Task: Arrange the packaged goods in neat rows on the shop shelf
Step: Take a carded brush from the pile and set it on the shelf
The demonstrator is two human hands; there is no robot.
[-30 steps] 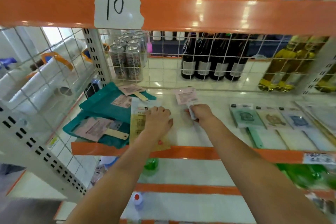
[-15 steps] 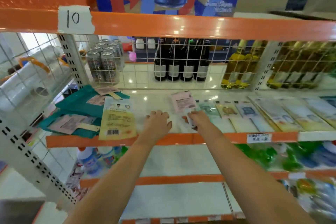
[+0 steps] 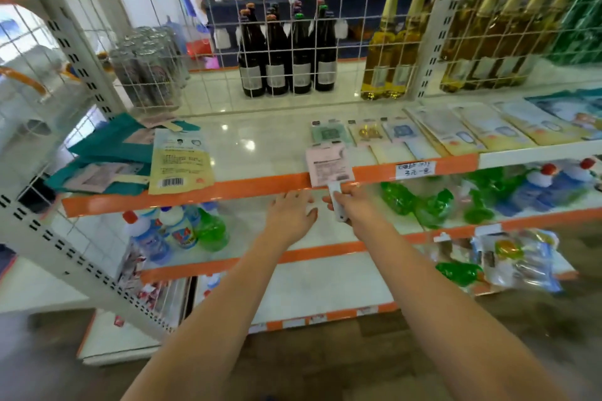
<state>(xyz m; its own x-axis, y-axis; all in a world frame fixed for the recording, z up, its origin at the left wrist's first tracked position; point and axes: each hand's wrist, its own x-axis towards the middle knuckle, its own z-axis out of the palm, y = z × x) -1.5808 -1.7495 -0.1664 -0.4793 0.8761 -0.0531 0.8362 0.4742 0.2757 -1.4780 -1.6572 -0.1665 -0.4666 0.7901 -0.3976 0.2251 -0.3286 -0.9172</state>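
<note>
The right hand [image 3: 353,205] is now gripping the pink packet [image 3: 329,165] by its white handle, having drawn it back to the shelf [image 3: 260,185] front edge; the left hand [image 3: 291,213] is hovering beside it, fingers loose, holding nothing; placement is likely coming next.

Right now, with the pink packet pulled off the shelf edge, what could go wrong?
1. The right hand holds the pink packet only by its white handle; the wide card could swing or slip from that narrow grip.
2. The yellow packet overhangs the orange shelf edge; a passing arm might knock it off.
3. The small packets sit close together, so setting the pink one back could push them out of line.
</note>
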